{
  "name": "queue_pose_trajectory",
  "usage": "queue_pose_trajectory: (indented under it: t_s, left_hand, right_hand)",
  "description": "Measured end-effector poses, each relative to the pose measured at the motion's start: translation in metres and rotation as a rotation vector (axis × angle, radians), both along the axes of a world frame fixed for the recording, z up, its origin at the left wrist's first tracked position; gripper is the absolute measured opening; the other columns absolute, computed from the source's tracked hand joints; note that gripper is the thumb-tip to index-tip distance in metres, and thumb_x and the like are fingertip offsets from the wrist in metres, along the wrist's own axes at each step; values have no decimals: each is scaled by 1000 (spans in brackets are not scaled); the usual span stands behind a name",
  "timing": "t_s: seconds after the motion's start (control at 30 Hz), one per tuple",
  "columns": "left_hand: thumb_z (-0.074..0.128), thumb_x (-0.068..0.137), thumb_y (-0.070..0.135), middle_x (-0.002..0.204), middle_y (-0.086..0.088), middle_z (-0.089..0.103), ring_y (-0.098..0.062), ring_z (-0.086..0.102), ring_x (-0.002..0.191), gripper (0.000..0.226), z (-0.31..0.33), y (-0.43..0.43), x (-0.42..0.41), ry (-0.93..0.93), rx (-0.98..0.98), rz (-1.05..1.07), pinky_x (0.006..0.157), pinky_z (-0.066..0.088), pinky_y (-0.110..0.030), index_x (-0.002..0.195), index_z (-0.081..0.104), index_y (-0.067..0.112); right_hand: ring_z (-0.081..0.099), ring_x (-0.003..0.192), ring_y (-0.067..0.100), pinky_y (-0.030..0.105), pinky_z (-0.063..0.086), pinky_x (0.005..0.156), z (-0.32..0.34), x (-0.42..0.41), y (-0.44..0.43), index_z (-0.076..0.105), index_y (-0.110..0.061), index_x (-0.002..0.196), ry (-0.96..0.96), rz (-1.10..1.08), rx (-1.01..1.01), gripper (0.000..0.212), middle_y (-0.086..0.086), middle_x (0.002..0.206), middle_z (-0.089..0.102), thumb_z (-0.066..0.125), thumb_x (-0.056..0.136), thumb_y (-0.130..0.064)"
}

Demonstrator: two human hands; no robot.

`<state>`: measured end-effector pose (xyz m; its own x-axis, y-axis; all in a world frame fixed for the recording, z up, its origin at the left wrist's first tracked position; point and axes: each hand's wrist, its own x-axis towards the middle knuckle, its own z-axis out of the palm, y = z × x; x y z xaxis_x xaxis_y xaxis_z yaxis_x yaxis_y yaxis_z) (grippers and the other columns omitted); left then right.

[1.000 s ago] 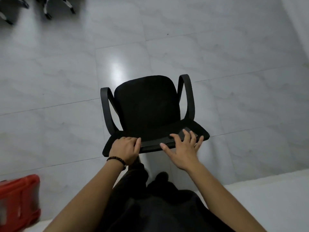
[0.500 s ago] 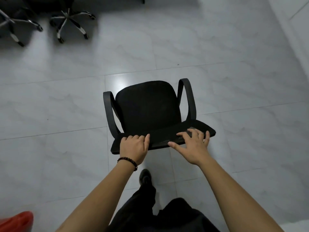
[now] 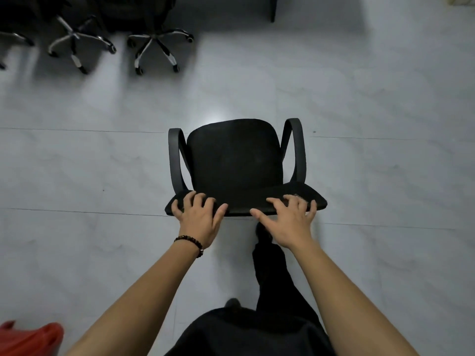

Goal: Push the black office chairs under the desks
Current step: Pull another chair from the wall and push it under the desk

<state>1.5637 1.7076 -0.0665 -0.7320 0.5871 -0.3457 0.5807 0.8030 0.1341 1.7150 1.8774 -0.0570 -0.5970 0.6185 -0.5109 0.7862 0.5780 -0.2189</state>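
Ground had been gained within the last second: at the left, the red plastic thing had slipped down into the corner, and the parked chairs, earlier only castor tips at the top edge, now showed whole chrome five-spoked bases in shadow. The push looked well under way, with glossy tile floor still to cross. The left hand, a beaded bracelet at its wrist, gripped the top of the backrest with curled fingers. The chair stood mid-floor, well apart from the others, its rounded seat matte black fabric between smooth looped armrests. The right hand pressed the same edge, fingers spread and unclenched. A dark post, likely a desk leg, stood farther right.
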Motion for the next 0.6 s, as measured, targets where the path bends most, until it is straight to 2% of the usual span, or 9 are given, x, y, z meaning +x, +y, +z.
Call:
queue_pose_trajectory:
  t_s: [0.13, 0.23, 0.33, 0.47, 0.6]
  left_hand:
    - [21, 90, 66, 128, 1, 49, -25, 28, 129, 55, 6, 38, -70, -52, -62, 73, 108, 12, -55, 115, 56, 31]
    - [22, 90, 67, 131, 0, 47, -25, 27, 130, 57, 12, 65, -116, -84, -98, 111, 109, 12, -54, 119, 55, 32]
    - [23, 89, 68, 133, 0, 46, -24, 25, 132, 58, 15, 90, -154, -68, -112, 118, 110, 10, -54, 121, 55, 32]
    - [19, 85, 74, 133, 0, 48, -24, 27, 132, 66, 15, 113, -203, -59, -125, 142, 109, 10, -56, 120, 56, 33]
    - [13, 79, 80, 129, 3, 51, -23, 28, 131, 75, 11, 136, -259, -34, -80, 160, 109, 8, -58, 115, 60, 35]
  right_hand:
    - [32, 134, 30, 52, 12, 112, 1, -67, 55, 46, -41, 139, 23, 186, 41, 83, 5, 143, 44, 14, 78, -88]
    - [37, 128, 24, 45, 22, 105, 2, -106, 104, 47, -41, 139, 42, 259, 19, 85, 0, 140, 48, 14, 77, -89]
    - [31, 135, 24, 45, 19, 109, 2, -143, 136, 45, -41, 141, 28, 271, -32, 84, 1, 148, 42, 16, 78, -88]
    - [25, 140, 26, 49, 7, 116, 1, -192, 157, 47, -42, 139, 32, 249, -54, 84, 4, 151, 39, 18, 77, -90]
    - [29, 137, 24, 49, 10, 115, -6, -247, 179, 51, -44, 136, 65, 239, -13, 83, 2, 147, 44, 17, 77, -91]
